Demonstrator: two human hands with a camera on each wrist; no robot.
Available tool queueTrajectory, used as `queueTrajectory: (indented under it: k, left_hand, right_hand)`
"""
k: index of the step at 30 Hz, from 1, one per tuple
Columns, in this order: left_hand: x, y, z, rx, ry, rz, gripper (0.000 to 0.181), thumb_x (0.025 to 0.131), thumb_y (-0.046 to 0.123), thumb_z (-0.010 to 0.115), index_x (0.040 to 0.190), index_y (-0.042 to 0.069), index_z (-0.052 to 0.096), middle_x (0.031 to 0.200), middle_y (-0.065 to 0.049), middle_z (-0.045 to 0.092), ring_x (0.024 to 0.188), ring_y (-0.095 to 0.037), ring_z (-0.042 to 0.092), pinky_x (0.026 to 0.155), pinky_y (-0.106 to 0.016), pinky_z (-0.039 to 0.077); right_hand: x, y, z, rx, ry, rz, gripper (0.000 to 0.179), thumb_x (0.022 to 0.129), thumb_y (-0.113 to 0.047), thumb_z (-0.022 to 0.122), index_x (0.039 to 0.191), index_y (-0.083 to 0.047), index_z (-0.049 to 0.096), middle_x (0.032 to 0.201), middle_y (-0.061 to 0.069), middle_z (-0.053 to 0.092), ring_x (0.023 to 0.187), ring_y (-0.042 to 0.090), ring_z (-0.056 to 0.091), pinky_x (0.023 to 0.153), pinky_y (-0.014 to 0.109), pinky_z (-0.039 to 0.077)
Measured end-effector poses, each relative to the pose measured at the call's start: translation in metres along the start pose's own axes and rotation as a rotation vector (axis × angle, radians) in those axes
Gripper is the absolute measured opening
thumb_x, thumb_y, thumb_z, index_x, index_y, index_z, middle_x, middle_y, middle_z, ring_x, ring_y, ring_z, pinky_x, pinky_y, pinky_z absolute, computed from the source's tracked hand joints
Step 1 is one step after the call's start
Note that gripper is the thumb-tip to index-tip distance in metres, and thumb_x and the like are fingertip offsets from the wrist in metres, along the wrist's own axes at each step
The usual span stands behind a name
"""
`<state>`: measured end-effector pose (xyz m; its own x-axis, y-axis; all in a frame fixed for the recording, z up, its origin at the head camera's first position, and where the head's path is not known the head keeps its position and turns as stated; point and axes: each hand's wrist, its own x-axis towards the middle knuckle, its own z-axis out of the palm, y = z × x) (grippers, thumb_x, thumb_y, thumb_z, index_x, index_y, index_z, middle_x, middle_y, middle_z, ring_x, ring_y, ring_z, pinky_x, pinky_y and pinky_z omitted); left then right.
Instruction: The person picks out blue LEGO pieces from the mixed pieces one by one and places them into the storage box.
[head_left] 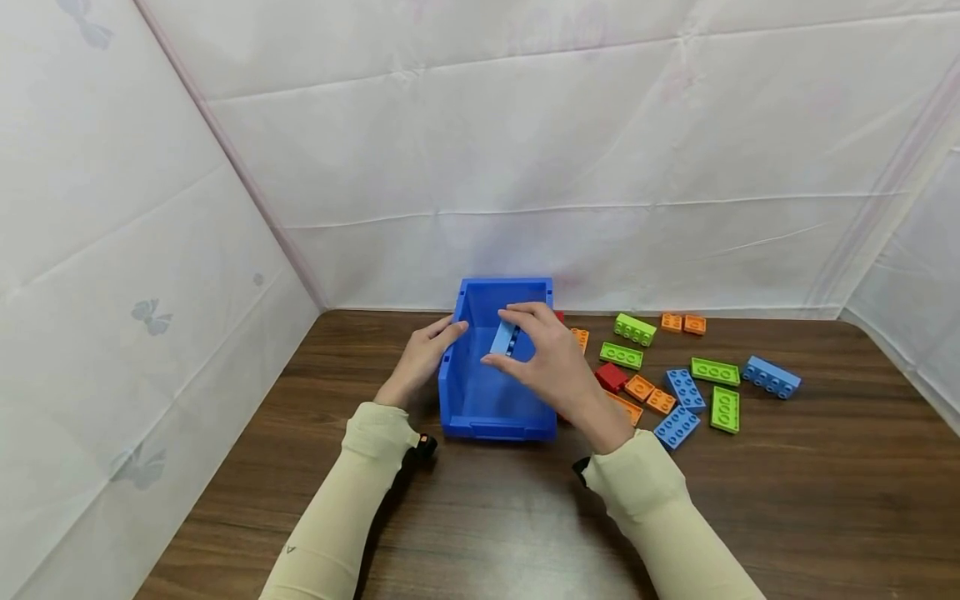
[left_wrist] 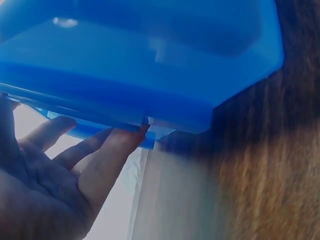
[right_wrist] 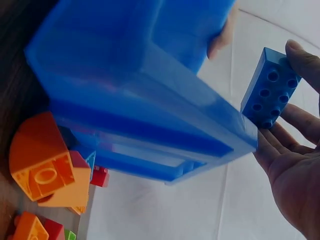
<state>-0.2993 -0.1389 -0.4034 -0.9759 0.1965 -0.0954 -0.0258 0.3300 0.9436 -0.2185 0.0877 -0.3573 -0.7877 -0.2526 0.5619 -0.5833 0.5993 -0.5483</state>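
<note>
A blue plastic bin [head_left: 498,425] stands on the table in front of the person. At its left rim is the left hand [head_left: 417,358], gripping the wall with the thumb over the edge. In the left wrist view that hand [left_wrist: 65,175] shows against the bin's blue side [left_wrist: 150,65]. Over the bin's inside, the right hand [head_left: 553,360] pinches a blue building brick [head_left: 503,337] between thumb and fingers. Seen from the right wrist, the brick [right_wrist: 270,90] has its studs facing the camera, beside the bin's rim.
Right of the bin lie several loose bricks: blue ones [head_left: 771,377], green ones [head_left: 715,372], orange ones [head_left: 640,387] and a red one [head_left: 611,377]. Some are partly hidden behind the right hand and bin. A white cloth wall [head_left: 600,167] borders the wooden table [head_left: 495,517].
</note>
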Motion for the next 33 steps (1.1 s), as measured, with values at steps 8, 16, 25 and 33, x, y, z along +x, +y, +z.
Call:
queueTrajectory:
  k: [8, 16, 25, 33]
  left_hand:
    - [0.000, 0.000, 0.001, -0.004, -0.006, 0.022, 0.067, 0.108, 0.055, 0.055, 0.162, 0.016, 0.048, 0.149, -0.018, 0.060, 0.124, -0.040, 0.066, 0.096, -0.057, 0.058]
    - [0.000, 0.000, 0.000, -0.026, -0.009, 0.030, 0.067, 0.107, 0.056, 0.057, 0.161, 0.017, 0.049, 0.146, -0.018, 0.062, 0.121, -0.038, 0.068, 0.095, -0.055, 0.059]
    - [-0.002, -0.001, 0.000, -0.034, -0.006, 0.033, 0.071, 0.104, 0.061, 0.059, 0.161, 0.019, 0.050, 0.145, -0.017, 0.063, 0.118, -0.037, 0.069, 0.092, -0.051, 0.061]
    - [-0.002, 0.000, -0.001, -0.021, 0.000, 0.047, 0.073, 0.103, 0.063, 0.060, 0.160, 0.018, 0.051, 0.146, -0.017, 0.062, 0.117, -0.035, 0.070, 0.091, -0.048, 0.062]
  right_hand:
    - [-0.003, -0.003, 0.014, -0.005, -0.055, -0.011, 0.062, 0.086, -0.027, 0.092, 0.136, 0.002, 0.069, 0.139, 0.018, 0.062, 0.125, 0.034, 0.064, 0.102, 0.047, 0.057]
    - [-0.006, -0.005, 0.026, -0.007, -0.103, -0.055, 0.063, 0.087, -0.025, 0.092, 0.137, 0.004, 0.067, 0.140, 0.022, 0.060, 0.124, 0.036, 0.065, 0.101, 0.049, 0.056]
    - [-0.010, -0.007, 0.035, -0.055, -0.186, -0.035, 0.063, 0.090, -0.026, 0.089, 0.140, 0.002, 0.065, 0.145, 0.021, 0.057, 0.128, 0.038, 0.062, 0.104, 0.052, 0.054]
    - [-0.011, -0.007, 0.043, -0.081, -0.239, 0.019, 0.063, 0.092, -0.028, 0.087, 0.142, 0.001, 0.064, 0.146, 0.022, 0.056, 0.128, 0.038, 0.062, 0.105, 0.052, 0.053]
